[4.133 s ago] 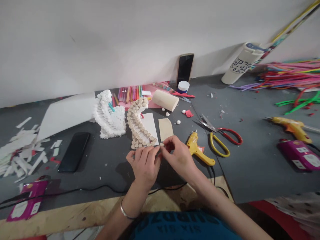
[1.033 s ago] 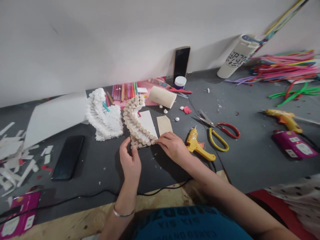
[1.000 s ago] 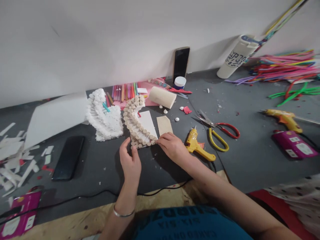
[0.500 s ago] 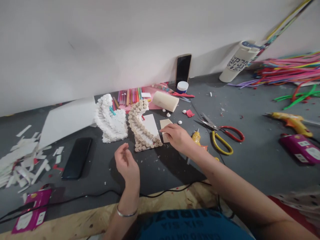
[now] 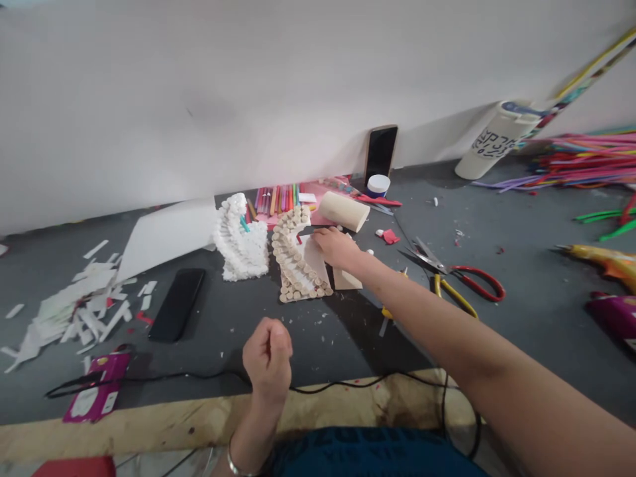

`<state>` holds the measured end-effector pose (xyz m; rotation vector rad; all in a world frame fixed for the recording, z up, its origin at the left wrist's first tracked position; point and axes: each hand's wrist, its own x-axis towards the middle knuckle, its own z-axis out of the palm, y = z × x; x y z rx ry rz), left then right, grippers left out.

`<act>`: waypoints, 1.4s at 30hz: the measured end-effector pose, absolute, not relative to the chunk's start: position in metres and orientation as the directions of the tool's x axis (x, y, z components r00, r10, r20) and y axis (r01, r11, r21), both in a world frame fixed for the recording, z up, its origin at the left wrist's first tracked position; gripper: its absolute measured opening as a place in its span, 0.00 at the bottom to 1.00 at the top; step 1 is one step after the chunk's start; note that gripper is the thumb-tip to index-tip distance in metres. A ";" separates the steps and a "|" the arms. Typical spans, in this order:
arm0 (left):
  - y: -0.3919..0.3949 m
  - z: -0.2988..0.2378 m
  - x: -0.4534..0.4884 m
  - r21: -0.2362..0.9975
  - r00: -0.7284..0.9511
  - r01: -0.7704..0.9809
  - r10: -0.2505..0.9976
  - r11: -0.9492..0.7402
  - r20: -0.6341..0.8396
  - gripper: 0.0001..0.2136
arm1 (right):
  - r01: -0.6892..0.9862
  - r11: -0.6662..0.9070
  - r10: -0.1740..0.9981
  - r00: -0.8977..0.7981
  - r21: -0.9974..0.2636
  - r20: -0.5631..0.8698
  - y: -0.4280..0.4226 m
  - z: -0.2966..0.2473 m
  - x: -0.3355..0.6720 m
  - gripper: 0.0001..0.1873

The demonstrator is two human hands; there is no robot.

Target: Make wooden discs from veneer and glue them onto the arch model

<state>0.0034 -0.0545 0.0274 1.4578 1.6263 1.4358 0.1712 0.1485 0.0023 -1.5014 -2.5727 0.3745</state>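
Observation:
My right hand [image 5: 336,246] reaches forward across the grey table [image 5: 521,344], fingers curled down by the white card [image 5: 317,256] beside a curved beige strip of rolled paper discs [image 5: 297,265]. What its fingertips pinch is hidden. A beige card piece [image 5: 348,280] lies under my wrist. My left hand [image 5: 268,358] hovers near the front edge in a loose fist, and nothing shows in it. A white curved strip of paper rolls [image 5: 241,242] stands to the left of the beige one. A beige paper roll [image 5: 344,211] lies just beyond my right hand.
Scissors [image 5: 464,286] and a yellow glue gun [image 5: 392,309], partly under my forearm, lie right. A black phone [image 5: 177,303], white sheet [image 5: 166,232] and paper scraps [image 5: 74,315] lie left. Markers [image 5: 275,197], a jar [image 5: 381,184], an upright phone [image 5: 381,151] and pipe cleaners [image 5: 586,159] line the wall. A cable [image 5: 173,377] runs along the front.
Both hands left the near end of the beige strip. My right hand moved forward past it toward the white card and roll. My left hand drew back toward me and closed.

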 end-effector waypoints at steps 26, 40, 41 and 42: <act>-0.079 -0.024 -0.024 0.537 0.068 0.832 0.987 -0.137 0.146 0.22 | 0.235 -0.091 0.915 -0.363 -0.968 -0.175 0.154 0.020 0.187 0.08; -0.020 -0.014 0.074 0.569 0.608 0.625 0.790 -0.534 0.073 0.32 | -0.241 -0.024 0.996 -0.088 -0.970 -0.003 0.150 0.077 0.232 0.11; -0.014 -0.014 0.068 0.553 0.551 0.657 0.827 -0.512 0.111 0.31 | -0.246 -0.011 0.997 -0.081 -0.969 0.010 0.149 0.079 0.236 0.12; -0.005 -0.015 0.060 0.527 0.422 0.730 0.894 -0.434 0.151 0.30 | -0.243 -0.001 0.997 -0.076 -0.970 0.018 0.148 0.080 0.239 0.13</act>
